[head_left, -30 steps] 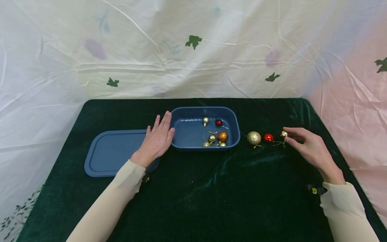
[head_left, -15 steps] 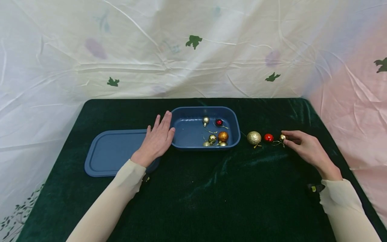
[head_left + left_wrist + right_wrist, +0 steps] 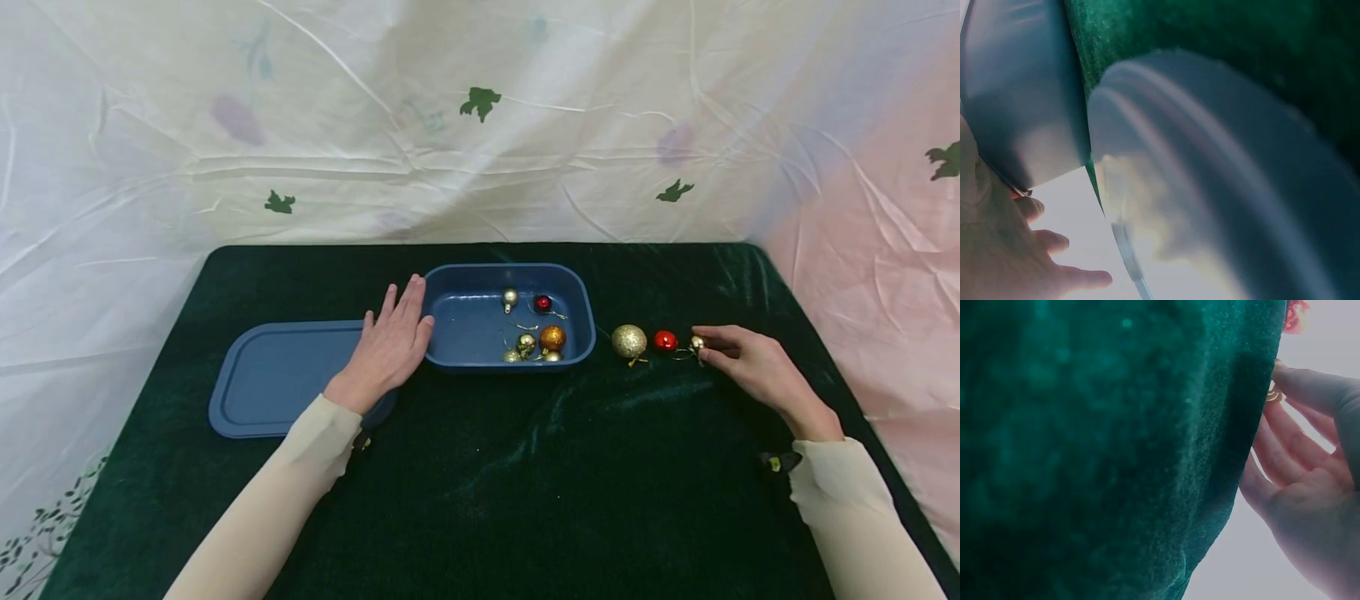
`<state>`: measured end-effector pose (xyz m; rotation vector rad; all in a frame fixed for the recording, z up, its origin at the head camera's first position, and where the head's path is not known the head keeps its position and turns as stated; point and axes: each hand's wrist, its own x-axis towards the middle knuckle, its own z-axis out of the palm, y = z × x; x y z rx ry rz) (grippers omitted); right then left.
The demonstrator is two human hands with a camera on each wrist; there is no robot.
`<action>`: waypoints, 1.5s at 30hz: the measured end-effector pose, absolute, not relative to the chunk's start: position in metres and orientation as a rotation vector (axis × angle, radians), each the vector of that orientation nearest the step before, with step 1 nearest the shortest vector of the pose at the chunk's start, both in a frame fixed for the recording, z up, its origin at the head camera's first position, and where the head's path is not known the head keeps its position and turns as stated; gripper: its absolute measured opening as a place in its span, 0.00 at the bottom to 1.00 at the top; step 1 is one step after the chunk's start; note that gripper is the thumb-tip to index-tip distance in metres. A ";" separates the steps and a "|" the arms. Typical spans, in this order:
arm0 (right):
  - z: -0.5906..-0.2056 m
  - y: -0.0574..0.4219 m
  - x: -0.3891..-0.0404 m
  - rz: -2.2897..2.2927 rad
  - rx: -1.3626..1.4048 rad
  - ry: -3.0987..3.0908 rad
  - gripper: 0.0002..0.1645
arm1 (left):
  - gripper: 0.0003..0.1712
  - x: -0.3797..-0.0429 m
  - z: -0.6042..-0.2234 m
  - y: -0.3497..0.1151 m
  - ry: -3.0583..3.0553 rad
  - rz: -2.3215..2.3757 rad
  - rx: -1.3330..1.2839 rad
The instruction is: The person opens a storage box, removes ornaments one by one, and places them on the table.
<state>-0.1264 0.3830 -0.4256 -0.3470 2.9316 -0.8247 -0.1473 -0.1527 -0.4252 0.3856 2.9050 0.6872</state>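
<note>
Green cloth (image 3: 540,475) bears a lid (image 3: 281,379) the left hand (image 3: 387,343) partly hides.

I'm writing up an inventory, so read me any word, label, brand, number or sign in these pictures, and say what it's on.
None can be read in any view.
Tub, lid, baubles: no lettering shows.
Curtain: only printed shapes, no letters.
Dark gadgets by the sleeves: yellow-green marks, too small to tell whether they carry text.
</note>
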 end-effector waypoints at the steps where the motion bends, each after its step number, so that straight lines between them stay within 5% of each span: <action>1: -0.425 0.383 -0.126 -0.828 -0.348 2.927 0.23 | 0.38 -0.147 -0.425 -0.152 2.905 0.688 0.384; 28: -0.389 0.346 -0.102 -1.030 -0.247 3.173 0.24 | 0.39 -0.146 -0.424 -0.154 2.908 0.701 0.390; 45: -0.379 0.278 -0.104 -1.283 -0.730 3.186 0.21 | 0.39 -0.146 -0.424 -0.153 2.911 0.688 0.398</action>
